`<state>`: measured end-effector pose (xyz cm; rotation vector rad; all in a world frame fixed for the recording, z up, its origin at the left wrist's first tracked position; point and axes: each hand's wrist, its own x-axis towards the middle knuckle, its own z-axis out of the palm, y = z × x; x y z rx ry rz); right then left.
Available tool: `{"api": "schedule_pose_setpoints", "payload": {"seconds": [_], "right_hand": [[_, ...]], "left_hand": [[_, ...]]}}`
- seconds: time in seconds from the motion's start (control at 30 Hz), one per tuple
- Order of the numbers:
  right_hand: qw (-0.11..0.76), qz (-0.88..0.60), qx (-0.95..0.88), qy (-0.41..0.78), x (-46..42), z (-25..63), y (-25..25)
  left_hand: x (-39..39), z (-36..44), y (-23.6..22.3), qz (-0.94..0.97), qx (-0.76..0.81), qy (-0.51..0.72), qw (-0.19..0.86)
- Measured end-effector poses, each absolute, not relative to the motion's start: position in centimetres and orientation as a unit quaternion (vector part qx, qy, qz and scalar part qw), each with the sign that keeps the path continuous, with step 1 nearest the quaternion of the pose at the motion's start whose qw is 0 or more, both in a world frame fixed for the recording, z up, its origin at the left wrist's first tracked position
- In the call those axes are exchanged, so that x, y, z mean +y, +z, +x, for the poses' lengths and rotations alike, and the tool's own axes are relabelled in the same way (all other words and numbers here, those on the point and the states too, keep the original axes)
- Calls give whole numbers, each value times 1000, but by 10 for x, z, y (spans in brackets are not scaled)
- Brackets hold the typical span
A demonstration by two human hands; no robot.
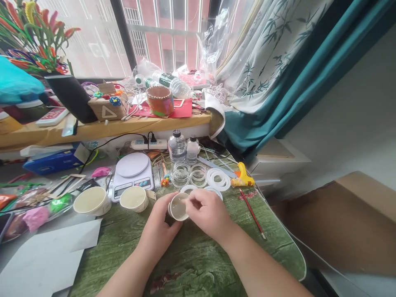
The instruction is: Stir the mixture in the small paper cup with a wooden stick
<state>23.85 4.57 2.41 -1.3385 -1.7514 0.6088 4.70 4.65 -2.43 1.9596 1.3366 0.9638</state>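
Note:
My left hand (161, 227) is wrapped round a small paper cup (178, 207), tilted so its whitish inside faces me. My right hand (208, 212) is curled at the cup's right rim, its fingertips pinched together over the opening; whether they hold anything I cannot make out. Both hands hover over the green wood-patterned mat (192, 255). Just behind the cup lie clear round moulds (181, 175) and white rings (218, 179).
Two more paper cups (91, 201) (134, 198) and a white kitchen scale (132, 173) sit to the left. Two small glass bottles (177, 146), a yellow glue gun (243, 176) and a red brush (251, 212) lie nearby. A cluttered window ledge (102, 126) runs behind; grey paper (46, 260) lies at the left.

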Motion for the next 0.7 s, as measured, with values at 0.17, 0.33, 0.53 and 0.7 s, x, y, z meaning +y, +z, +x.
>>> {"api": "schedule_pose_setpoints", "payload": {"seconds": [0.17, 0.33, 0.53, 0.7], "right_hand": [[411, -553, -687, 231, 45, 239, 24], [379, -567, -672, 289, 41, 236, 25], [382, -530, -700, 288, 41, 233, 27], [399, -514, -710, 270, 42, 233, 25]], "left_hand": [[46, 48, -22, 723, 519, 359, 281], [43, 51, -18, 722, 516, 362, 286], [45, 52, -20, 715, 526, 368, 277], [47, 53, -21, 725, 506, 378, 275]]}}
